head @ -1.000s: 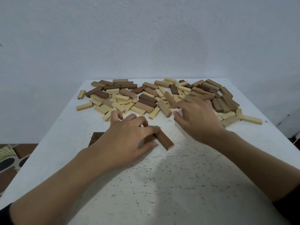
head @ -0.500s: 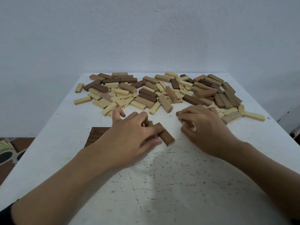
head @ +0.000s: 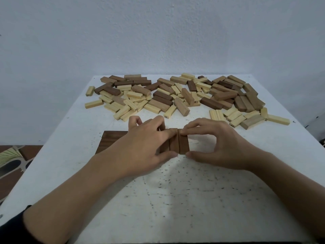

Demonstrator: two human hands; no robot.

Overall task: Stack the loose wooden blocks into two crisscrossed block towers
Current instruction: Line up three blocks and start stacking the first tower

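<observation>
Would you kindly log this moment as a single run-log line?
phase: laying base row | left hand: grips dark row | right hand: pinches end block | pile: loose behind | other row: beside left hand

Brightness: moderate, flat, with a cool cast across the wall (head: 158, 32).
Source: diffuse; position cannot be told.
Shadows: soft and faint on the desk (head: 175, 199), beneath the forearms (head: 84, 199), lower centre.
Distortion: wide-angle; desk edges splay toward the lower corners.
Sharpness: centre fair, lower corners soft.
</observation>
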